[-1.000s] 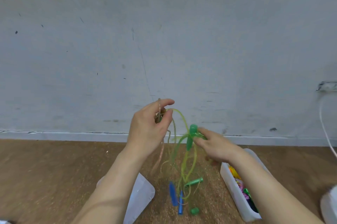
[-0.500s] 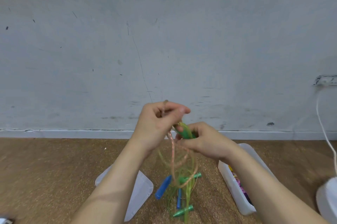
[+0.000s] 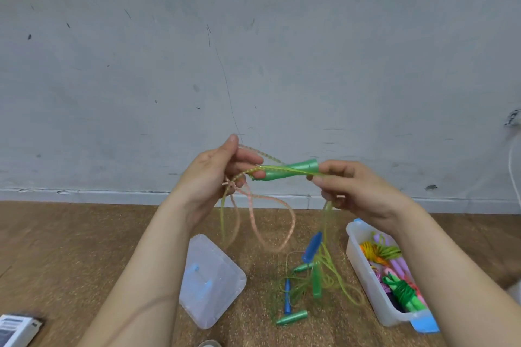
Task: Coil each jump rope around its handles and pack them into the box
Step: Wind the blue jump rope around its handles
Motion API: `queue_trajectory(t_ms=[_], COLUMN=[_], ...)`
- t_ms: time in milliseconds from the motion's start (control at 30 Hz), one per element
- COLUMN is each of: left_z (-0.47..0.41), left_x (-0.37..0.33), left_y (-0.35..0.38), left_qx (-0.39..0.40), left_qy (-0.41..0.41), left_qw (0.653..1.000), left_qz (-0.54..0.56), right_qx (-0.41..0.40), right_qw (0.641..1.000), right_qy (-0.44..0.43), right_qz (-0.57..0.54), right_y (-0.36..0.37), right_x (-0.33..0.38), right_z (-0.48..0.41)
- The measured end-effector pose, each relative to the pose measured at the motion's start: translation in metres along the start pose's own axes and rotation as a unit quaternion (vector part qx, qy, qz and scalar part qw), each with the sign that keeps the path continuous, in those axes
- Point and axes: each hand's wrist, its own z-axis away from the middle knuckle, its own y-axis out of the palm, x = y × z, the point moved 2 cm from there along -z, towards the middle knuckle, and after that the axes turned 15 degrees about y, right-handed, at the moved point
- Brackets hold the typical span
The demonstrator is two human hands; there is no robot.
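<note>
Handle [image 3: 293, 170], green plastic cone, level: left hand [image 3: 208, 177] pinches narrow tip, right hand [image 3: 358, 191] pinches wide end. Thin braided cords [image 3: 253, 221] dangle.

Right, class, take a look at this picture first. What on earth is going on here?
A person is working on tangled jump ropes above the floor. The left hand grips the narrow end of a green handle; the right hand pinches the green rope at its wide end. A pink rope hangs looped from the left hand. More handles lie loose below. The box on the right already holds coiled ropes, lid off.
</note>
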Motion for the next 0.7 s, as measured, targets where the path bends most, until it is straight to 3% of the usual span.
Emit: queue_trajectory(t_ms=[100,233,300,367,433,500,600,633,700], left_z=[0.001,0.002,0.000,-0.002,-0.004,-0.005,-0.006,-0.007,-0.007], left_x=[0.003,0.013,0.018,0.021,0.023,0.025,0.029,0.029,0.025], left_y=[-0.005,-0.005,-0.006,-0.010,-0.015,-0.022,-0.030,-0.031,-0.029], left_qx=[0.033,0.040,0.020,0.000,-0.010,-0.008,-0.002,-0.009,-0.044], left_qy=[-0.025,-0.035,-0.014,0.012,0.026,0.027,0.016,0.017,0.047], left_qw=[0.998,0.976,0.950,0.933,0.917,0.901,0.872,0.867,0.858], left_qz=[-0.041,-0.212,-0.311,-0.360,-0.397,-0.432,-0.489,-0.499,-0.509], right_qx=[0.006,-0.129,-0.216,-0.296,-0.322,-0.302,-0.160,-0.137,-0.184], right_qw=[0.992,0.985,0.971,0.921,0.880,0.899,0.984,0.989,0.968], right_qy=[0.002,-0.032,-0.106,-0.180,-0.200,-0.166,-0.041,-0.028,-0.079], right_qz=[-0.128,-0.107,-0.008,0.179,0.287,0.272,0.064,0.039,0.152], right_y=[0.005,0.012,0.010,0.009,0.013,0.015,0.014,0.014,0.011], right_x=[0.004,0.001,0.002,0.004,0.008,0.008,0.007,0.006,0.007], right_z=[0.001,-0.009,-0.010,-0.008,-0.007,-0.008,-0.011,-0.010,-0.010])
